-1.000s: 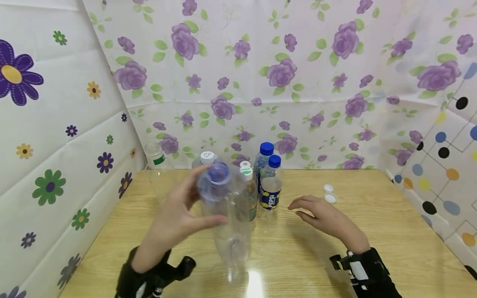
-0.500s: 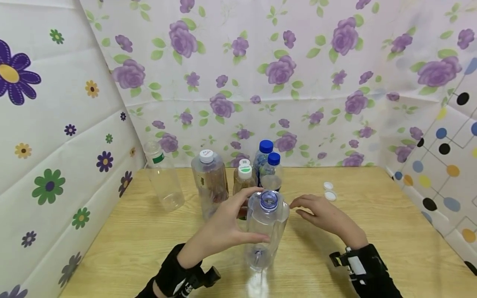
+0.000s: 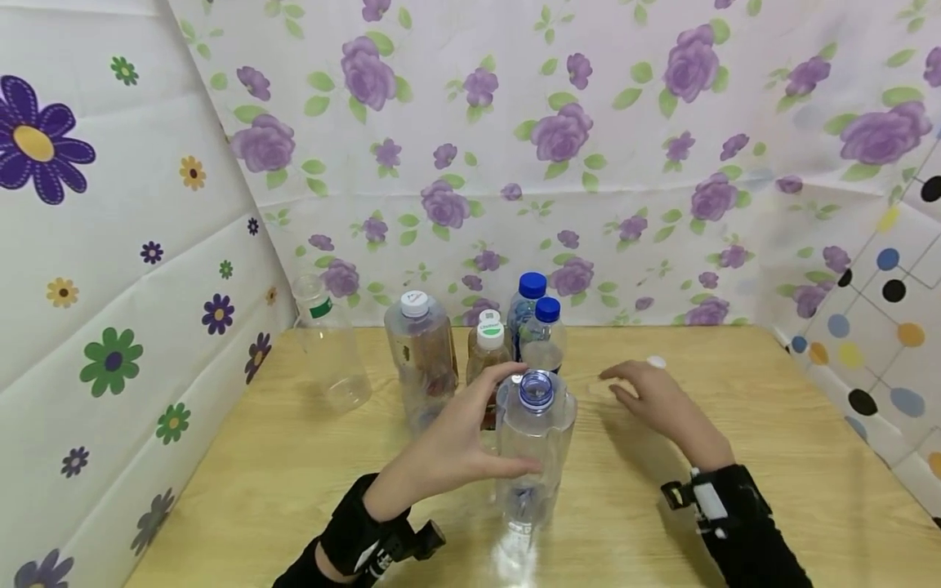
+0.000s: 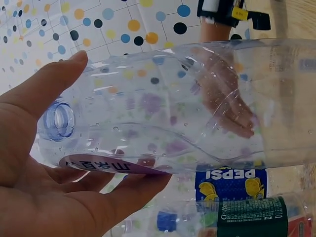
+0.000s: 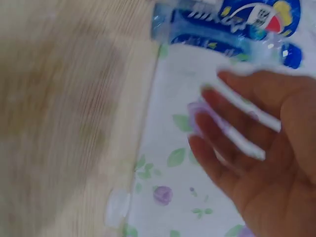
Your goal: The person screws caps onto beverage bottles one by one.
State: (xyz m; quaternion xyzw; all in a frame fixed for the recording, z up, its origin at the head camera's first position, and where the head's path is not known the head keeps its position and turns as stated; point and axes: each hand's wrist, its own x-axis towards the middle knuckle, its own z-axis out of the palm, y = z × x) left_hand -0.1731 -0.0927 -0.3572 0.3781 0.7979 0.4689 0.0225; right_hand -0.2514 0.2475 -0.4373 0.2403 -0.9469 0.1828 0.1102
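My left hand (image 3: pixel 459 445) grips a large clear plastic bottle (image 3: pixel 535 465) with a blue, uncapped neck. The bottle stands upright on the wooden table, thumb on its near side and fingers behind it. In the left wrist view the bottle (image 4: pixel 163 103) shows a small purple label by its shoulder. To the right of it, my right hand (image 3: pixel 665 408) hovers over the table, fingers loosely bent with nothing seen in them. Just behind that hand lies a white cap (image 3: pixel 657 361), also visible as a blurred white disc (image 5: pixel 117 207) in the right wrist view.
Behind the left hand stand a big white-capped bottle (image 3: pixel 422 351), smaller white-capped bottles (image 3: pixel 491 343) and two blue-capped ones (image 3: pixel 542 347), one labelled Pepsi. An uncapped clear bottle (image 3: pixel 331 359) leans or stands at the left. Flowered cloth (image 3: pixel 470 163) walls the table's back.
My left hand has brought the clear bottle rightward and down onto the table, where it now stays. My right hand has shifted right and back toward the white caps, covering one from view.
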